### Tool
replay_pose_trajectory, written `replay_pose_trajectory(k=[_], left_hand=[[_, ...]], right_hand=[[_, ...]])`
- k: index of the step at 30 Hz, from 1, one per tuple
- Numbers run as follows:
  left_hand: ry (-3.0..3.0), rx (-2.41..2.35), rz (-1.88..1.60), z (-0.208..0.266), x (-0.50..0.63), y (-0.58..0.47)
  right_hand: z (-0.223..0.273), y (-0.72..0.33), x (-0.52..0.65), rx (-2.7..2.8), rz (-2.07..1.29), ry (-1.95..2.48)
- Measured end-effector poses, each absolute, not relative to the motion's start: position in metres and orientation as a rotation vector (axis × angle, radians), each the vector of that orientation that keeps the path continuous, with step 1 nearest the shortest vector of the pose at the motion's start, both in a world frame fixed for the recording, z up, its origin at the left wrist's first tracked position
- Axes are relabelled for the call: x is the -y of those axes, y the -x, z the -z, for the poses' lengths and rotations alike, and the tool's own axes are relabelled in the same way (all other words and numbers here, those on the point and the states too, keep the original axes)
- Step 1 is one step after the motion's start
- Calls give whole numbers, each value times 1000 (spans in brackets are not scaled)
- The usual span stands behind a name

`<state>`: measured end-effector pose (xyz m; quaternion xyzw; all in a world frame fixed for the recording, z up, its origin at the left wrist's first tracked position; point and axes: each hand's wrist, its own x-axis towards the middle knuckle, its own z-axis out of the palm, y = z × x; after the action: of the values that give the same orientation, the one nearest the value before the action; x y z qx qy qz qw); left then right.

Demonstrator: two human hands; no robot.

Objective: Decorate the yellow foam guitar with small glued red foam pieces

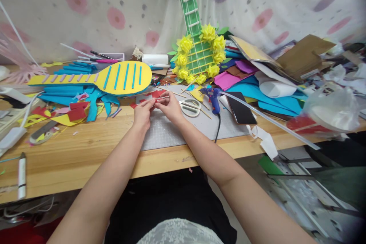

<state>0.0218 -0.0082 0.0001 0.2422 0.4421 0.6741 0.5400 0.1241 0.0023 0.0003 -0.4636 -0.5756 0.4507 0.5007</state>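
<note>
Over the grey cutting mat [162,137], my left hand [143,113] and my right hand [170,107] meet at the fingertips. Both pinch a small piece of red paper [157,100], mostly covered by the fingers. More red paper [158,93] lies just behind them. Close to my right hand are white-handled scissors [191,108] on the mat. Beyond those, a blue hot glue gun [213,99] has a long clear glue stick [271,120] in it. A yellow paper guitar shape [126,76] with blue and lilac strips lies behind my left hand.
A green paper guitar [197,53] with yellow flowers leans against the patterned curtain. A phone [241,108] lies right of the glue gun. Blue paper [277,95] is heaped at the right, near a bagged red tub [311,126]. Paper scraps [77,112] cover the left side.
</note>
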Motion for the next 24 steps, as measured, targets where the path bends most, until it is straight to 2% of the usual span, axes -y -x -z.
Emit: replay_pose_trajectory(k=[10, 18, 24], left_hand=[[-696, -1115, -1485, -3, 10, -18], [-720, -1158, -1523, 2, 7, -20], [-658, -1200, -1605, 1, 6, -20]], right_hand=[[4, -132, -10, 1264, -1237, 1139], [5, -132, -10, 1291, -1223, 1169], [-15, -145, -10, 1253, -1409, 1115]])
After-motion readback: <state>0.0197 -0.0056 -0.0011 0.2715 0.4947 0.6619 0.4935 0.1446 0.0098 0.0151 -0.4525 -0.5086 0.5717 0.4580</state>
